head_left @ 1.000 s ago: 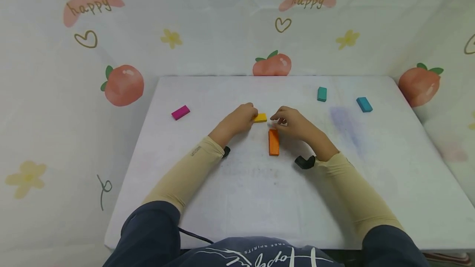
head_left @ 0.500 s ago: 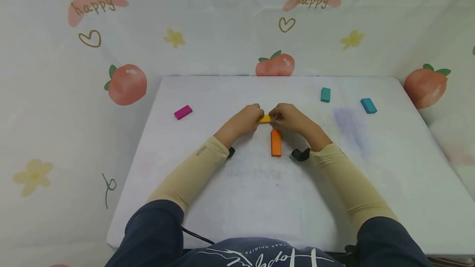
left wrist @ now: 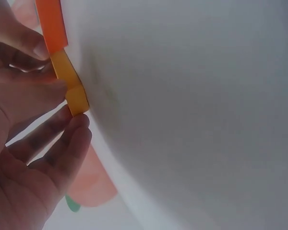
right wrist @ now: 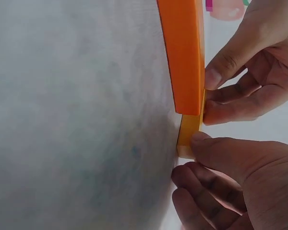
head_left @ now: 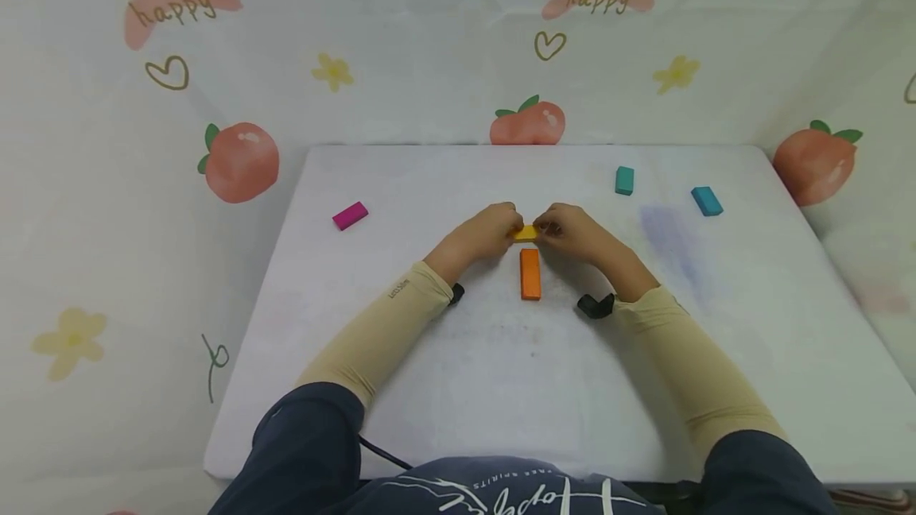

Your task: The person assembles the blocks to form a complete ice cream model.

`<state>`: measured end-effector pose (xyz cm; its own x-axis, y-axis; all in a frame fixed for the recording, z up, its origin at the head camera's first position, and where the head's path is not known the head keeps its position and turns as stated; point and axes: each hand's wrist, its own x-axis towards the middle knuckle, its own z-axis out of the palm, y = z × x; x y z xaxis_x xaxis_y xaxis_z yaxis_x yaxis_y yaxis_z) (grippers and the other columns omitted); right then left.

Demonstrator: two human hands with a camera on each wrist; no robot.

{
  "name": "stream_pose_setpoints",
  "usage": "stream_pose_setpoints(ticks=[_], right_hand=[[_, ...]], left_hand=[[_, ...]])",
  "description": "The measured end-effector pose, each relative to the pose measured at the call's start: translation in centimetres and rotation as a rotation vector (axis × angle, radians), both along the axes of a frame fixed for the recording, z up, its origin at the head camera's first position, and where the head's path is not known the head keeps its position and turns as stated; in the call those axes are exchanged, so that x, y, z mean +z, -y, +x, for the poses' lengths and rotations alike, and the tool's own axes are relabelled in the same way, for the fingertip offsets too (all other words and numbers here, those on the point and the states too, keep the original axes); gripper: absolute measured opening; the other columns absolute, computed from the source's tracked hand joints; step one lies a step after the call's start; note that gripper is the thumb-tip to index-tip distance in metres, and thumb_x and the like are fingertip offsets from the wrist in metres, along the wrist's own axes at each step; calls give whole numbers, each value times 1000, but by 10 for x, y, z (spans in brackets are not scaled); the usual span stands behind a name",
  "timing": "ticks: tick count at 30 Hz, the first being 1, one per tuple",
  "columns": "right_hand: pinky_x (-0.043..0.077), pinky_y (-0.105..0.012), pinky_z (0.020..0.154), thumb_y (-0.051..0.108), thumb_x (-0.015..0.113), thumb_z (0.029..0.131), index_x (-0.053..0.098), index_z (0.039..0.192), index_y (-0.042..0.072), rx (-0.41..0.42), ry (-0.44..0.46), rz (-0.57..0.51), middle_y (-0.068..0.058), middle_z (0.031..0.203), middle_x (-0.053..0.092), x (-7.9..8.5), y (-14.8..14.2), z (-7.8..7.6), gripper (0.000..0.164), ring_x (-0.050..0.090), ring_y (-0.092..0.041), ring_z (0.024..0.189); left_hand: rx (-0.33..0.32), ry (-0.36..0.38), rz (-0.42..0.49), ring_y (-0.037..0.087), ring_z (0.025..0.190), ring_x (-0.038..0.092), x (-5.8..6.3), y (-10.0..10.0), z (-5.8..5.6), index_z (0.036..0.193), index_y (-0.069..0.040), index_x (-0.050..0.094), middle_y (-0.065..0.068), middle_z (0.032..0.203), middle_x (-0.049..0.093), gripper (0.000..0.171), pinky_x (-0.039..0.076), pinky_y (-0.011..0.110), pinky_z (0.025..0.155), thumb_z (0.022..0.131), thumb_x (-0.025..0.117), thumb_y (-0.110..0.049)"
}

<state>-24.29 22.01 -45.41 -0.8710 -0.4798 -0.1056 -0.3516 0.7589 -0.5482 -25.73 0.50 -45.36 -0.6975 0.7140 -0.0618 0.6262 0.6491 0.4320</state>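
Remotely, I saw the left hand and right hand pinching the yellow block between them, the orange block on their near side; I judged this positioning, calling next for alignment.

Yellow block on my feed: plain, straight-edged bar, long side running left-right, looks level. Left hand pinches one end, right hand the other; fingers hide part of it. Position: near mid-width of the surface, toward the far edge. I can't tell whether its underside touches down.
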Motion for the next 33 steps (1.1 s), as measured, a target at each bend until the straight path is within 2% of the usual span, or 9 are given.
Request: stream_pose_setpoints(ticks=[4,9,14,24,33], right_hand=[[61,-48,94,5,72,99,75,122,-6,-5,-10,11,-20,112,72,-1,-4,6,26,67,-32,102],[61,-49,92,1,71,97,75,118,-8,34,-70,0,-22,109,72,-4,-8,14,23,69,-34,99],[62,-49,92,-1,72,96,74,117,-9,42,-111,-13,-22,109,71,-3,-9,21,22,70,-35,100],[61,-49,96,0,72,97,73,119,-8,21,-77,18,-22,113,69,-2,-8,26,23,70,-36,105],[61,-50,95,0,73,97,74,118,-8,34,-98,8,-22,112,70,-1,-7,27,23,70,-36,104]], left_hand=[[-8,19,18,25,110,65,-2,-3,2,127,3,72,15,121,68,26,55,33,103,103,63,0],[-21,36,11,25,114,65,-3,-4,5,129,3,71,15,123,67,27,54,33,105,104,62,-1],[-50,15,6,28,117,66,-1,-6,8,129,4,71,18,125,67,28,54,35,107,104,60,-2],[-62,6,-17,27,116,68,2,-8,12,129,5,72,18,124,68,28,55,34,105,105,60,-4],[-52,-5,-42,26,114,66,4,-7,15,130,3,72,17,123,68,28,55,34,104,106,61,-5]])
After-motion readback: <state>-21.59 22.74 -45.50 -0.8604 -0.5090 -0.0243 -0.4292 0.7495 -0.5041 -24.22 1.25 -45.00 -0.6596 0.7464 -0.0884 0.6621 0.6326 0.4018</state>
